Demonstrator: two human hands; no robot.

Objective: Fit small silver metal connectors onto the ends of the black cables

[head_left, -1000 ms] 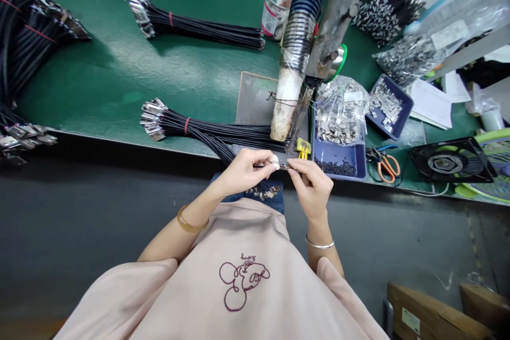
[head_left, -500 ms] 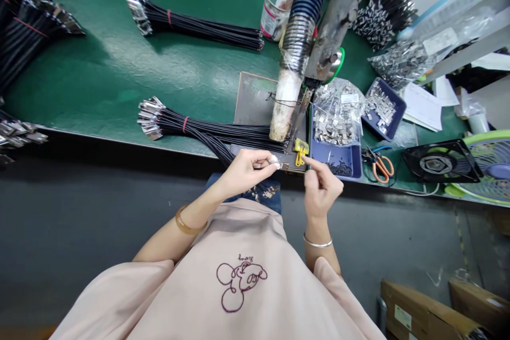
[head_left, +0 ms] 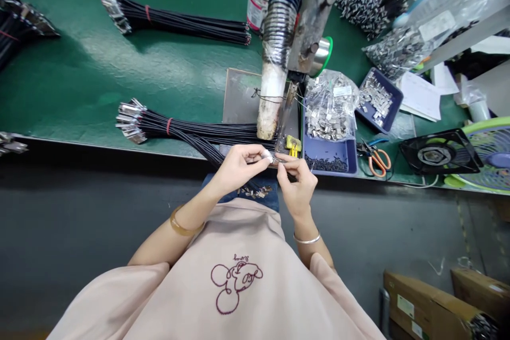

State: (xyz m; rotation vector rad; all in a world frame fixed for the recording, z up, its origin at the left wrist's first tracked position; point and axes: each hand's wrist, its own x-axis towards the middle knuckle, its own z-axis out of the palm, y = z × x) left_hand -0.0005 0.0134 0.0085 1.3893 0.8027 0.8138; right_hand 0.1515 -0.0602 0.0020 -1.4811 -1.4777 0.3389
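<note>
My left hand (head_left: 243,167) is closed in a pinch on a small metal connector (head_left: 275,160), with something white on a fingertip. From the other side, my right hand (head_left: 297,183) has thumb and index finger at the same connector; its other fingers are curled. Just beyond my fingers are a yellow clip-like piece (head_left: 294,145) and the sooty white end of a hose (head_left: 269,106). A banded bundle of black cables (head_left: 191,126) with metal ends lies to the left. More loose cable ends (head_left: 257,191) hang over my lap. Fingers partly hide the connector.
A blue tray (head_left: 350,156) holds a bag of metal parts (head_left: 332,106) and tiny black pieces. Farther right are a second tray (head_left: 392,111), orange-handled pliers (head_left: 378,162) and a black fan (head_left: 440,154). Another cable bundle (head_left: 179,18) and a plastic cup (head_left: 257,2) lie beyond.
My right hand has moved left from the yellow piece to the connector, and its thumb and index finger have closed there. My left hand keeps its pinch. The view has shifted slightly.
</note>
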